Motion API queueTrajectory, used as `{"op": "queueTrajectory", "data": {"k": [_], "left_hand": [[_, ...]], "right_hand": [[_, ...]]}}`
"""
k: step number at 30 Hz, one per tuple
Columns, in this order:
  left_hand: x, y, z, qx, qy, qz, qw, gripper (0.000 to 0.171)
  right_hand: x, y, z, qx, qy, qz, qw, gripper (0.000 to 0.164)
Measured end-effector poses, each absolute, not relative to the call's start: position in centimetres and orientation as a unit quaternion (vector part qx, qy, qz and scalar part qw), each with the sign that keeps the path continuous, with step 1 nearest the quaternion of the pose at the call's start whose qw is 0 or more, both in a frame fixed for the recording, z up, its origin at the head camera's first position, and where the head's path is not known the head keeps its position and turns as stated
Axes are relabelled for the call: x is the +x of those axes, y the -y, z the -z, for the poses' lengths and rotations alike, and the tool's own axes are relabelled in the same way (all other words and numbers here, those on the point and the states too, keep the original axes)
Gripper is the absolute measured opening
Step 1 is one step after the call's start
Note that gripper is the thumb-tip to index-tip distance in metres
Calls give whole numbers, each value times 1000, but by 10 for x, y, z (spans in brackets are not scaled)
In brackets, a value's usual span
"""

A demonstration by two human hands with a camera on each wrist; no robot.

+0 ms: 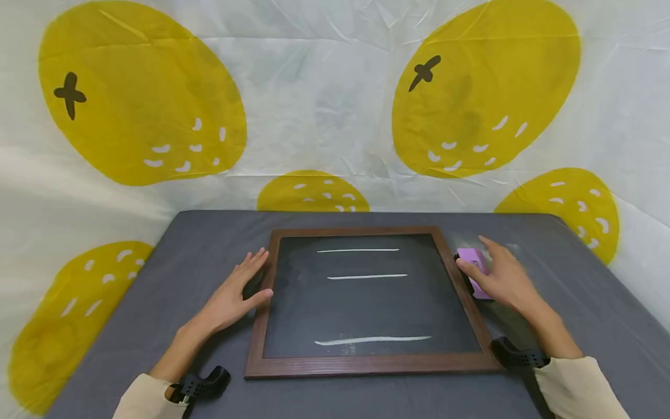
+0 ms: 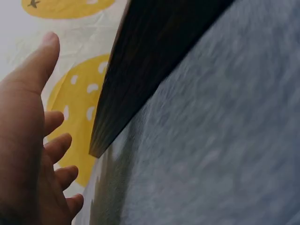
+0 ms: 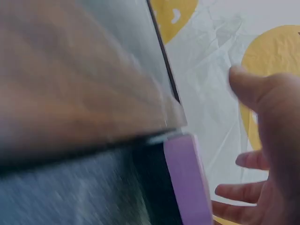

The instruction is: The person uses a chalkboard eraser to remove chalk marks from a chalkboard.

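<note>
A chalkboard [image 1: 366, 308] in a brown wooden frame lies flat on the table, with three white chalk lines drawn across it. My left hand [image 1: 232, 297] hovers by the frame's left side, fingers spread and straight, holding nothing; in the left wrist view the hand [image 2: 33, 136] is apart from the frame edge [image 2: 136, 61]. Just off the frame's right side sits a purple chalkboard eraser [image 1: 480, 294] with a dark underside. My right hand [image 1: 502, 276] is over it, thumb and fingers extended. In the right wrist view, a gap shows between the thumb and the eraser [image 3: 187, 180].
A grey cloth covers the table [image 1: 209, 256]. Pale chalk dust marks the cloth past the right hand. Behind the table hangs a white curtain [image 1: 319, 105] printed with large yellow fruit shapes. Each wrist wears a black strap with a camera mount [image 1: 206, 384].
</note>
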State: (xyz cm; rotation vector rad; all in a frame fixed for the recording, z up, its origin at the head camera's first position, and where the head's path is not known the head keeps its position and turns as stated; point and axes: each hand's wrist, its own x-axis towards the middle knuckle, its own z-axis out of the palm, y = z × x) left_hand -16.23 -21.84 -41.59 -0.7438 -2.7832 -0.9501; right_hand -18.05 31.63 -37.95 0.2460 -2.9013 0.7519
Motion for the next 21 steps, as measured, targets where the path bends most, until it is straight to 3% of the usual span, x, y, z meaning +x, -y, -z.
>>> {"op": "queueTrajectory", "data": {"k": [9, 21], "left_hand": [[-166, 214, 424, -268, 908, 320, 45, 79], [-158, 210, 433, -249, 931, 256, 75, 77]], "right_hand": [[-176, -318, 393, 57, 960, -252, 111, 83], [-179, -311, 392, 34, 967, -234, 93, 70]]}}
